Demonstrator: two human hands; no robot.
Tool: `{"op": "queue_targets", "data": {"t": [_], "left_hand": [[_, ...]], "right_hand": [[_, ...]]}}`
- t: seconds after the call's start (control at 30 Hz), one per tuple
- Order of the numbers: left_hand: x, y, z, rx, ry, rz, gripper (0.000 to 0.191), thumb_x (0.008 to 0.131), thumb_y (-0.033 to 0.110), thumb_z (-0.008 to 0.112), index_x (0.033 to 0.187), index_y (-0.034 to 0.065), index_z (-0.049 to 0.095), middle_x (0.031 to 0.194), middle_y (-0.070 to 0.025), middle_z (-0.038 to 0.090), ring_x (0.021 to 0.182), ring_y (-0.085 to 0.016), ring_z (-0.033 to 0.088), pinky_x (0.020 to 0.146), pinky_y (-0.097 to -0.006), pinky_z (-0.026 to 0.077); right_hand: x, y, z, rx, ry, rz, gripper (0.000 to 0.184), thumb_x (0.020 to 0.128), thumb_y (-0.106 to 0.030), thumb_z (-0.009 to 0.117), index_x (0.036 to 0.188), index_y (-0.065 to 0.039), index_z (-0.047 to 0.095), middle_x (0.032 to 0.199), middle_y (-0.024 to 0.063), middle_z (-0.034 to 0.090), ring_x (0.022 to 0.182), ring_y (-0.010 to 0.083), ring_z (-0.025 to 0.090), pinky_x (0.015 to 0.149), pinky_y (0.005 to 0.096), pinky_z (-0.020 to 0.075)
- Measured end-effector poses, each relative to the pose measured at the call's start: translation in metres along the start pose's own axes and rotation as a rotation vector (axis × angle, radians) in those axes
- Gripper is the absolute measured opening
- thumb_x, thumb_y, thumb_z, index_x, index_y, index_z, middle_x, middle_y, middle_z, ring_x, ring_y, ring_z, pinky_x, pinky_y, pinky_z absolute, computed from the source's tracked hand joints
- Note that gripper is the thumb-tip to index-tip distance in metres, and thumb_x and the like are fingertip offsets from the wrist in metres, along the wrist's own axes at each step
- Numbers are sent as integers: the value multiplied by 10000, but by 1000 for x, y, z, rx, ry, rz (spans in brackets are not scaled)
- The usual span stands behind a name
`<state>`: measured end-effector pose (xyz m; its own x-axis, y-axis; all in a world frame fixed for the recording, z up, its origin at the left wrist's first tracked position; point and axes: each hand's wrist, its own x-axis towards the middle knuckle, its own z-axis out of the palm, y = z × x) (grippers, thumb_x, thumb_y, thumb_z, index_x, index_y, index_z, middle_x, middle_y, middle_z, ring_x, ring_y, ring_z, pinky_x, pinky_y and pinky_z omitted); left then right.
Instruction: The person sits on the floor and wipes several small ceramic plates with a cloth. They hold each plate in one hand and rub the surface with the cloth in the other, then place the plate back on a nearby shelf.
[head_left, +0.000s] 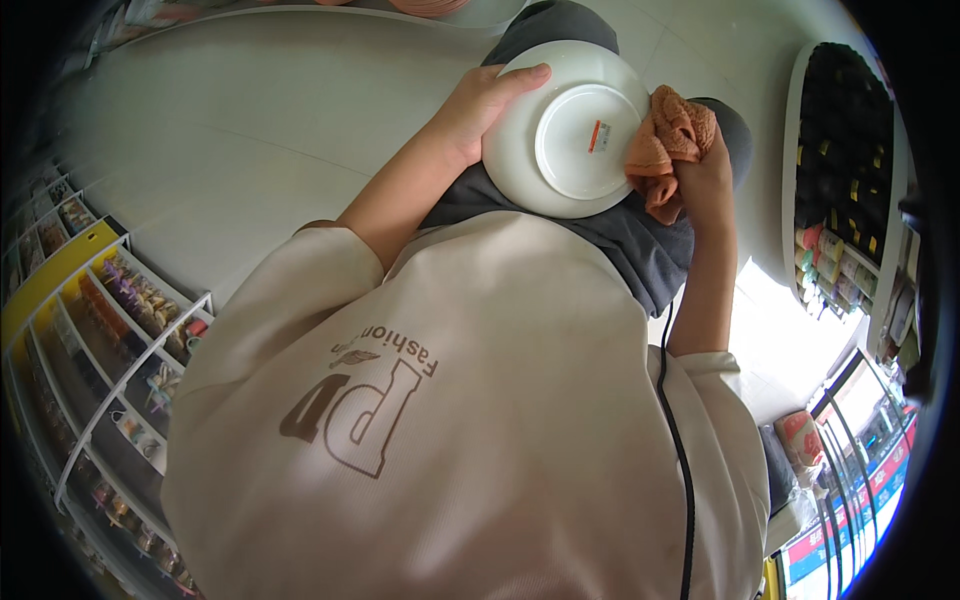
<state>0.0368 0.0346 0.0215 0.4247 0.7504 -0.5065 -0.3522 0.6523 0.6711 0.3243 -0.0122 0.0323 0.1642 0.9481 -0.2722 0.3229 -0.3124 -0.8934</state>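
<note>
A white ceramic bowl (517, 169) is held over my lap with its underside and foot ring turned up towards me. A small sticker with an orange band (598, 137) is stuck inside the foot ring. My left hand (487, 105) grips the bowl at its left side, thumb lying over the outer wall. Bunched in my right hand (705, 169) is an orange-brown terry cloth (667, 142), which rests against the bowl's right edge. The fingers of my right hand are partly hidden by the cloth.
Dark grey trousers (645, 255) cover my legs beneath the bowl. Compartmented shelves (135, 300) with small goods stand at left. Another shelf unit (840, 165) with black items and rolled goods is at right. A black cord (679, 457) hangs down my shirt. Pale floor tiles (247, 127) lie ahead.
</note>
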Motion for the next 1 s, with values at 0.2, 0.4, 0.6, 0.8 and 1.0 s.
{"op": "queue_targets", "data": {"t": [0.2,0.4,0.6,0.8,1.0], "left_hand": [[12,-2,-3,-165,-19,-37,521,900,351,715,1227,-41,609,1172,-162,675,1020,-240,677,891,-373,551],[1,2,5,-163,39,-13,517,905,356,700,1228,-36,602,1154,-150,672,1020,-234,667,903,-377,542],[16,10,0,392,178,246,634,835,433,745,1172,-86,605,1040,-134,676,963,-229,662,851,-338,527],[77,48,-8,890,-211,147,627,855,552,715,1175,14,680,1033,-197,712,935,-198,660,804,-350,507],[82,47,28,1327,-209,197,625,794,566,742,932,-41,689,834,-137,701,788,-234,677,736,-368,528]], "right_hand": [[-32,-1,16,656,0,172,404,991,-187,602,1353,-69,467,1228,89,590,1073,175,633,897,313,558],[-33,6,21,790,-121,211,475,959,-214,648,1367,-58,462,1186,77,606,1016,175,660,830,312,591],[-4,21,4,666,-175,147,536,891,-210,747,1332,-48,487,1170,82,613,997,165,659,834,304,592],[24,-2,-8,605,-374,6,504,883,-227,760,1294,-20,554,1121,61,651,947,126,657,818,269,569],[42,-17,4,424,-499,-28,519,868,-239,770,1298,-35,560,1103,49,665,949,124,660,815,272,568]]}}
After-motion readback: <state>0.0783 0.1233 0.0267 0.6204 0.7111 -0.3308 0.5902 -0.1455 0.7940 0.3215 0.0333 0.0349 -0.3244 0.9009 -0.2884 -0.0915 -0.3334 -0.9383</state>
